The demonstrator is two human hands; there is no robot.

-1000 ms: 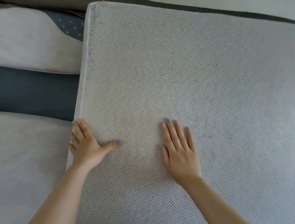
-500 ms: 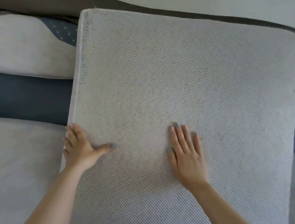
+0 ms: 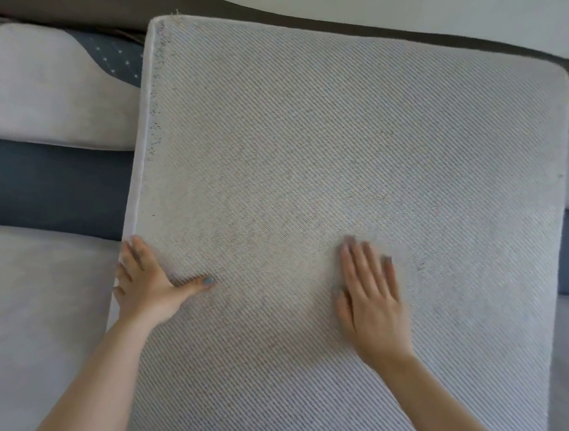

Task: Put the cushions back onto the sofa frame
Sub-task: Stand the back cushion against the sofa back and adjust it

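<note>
The large square grey ribbed-fabric cushion [image 3: 313, 183] is lying on the dark blue sofa frame [image 3: 48, 186]. The left hand [image 3: 148, 280] is gripping its left edge; the right hand [image 3: 371, 293] is pressing flat, fingers straight, on top.

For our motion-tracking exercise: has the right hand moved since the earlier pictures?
Yes. The right hand has slid rightward, farther from the left edge of the cushion.

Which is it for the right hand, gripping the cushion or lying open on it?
Open: the right hand lies flat on the cushion, on its striped face, with fingers straight and none curled round an edge.
</note>
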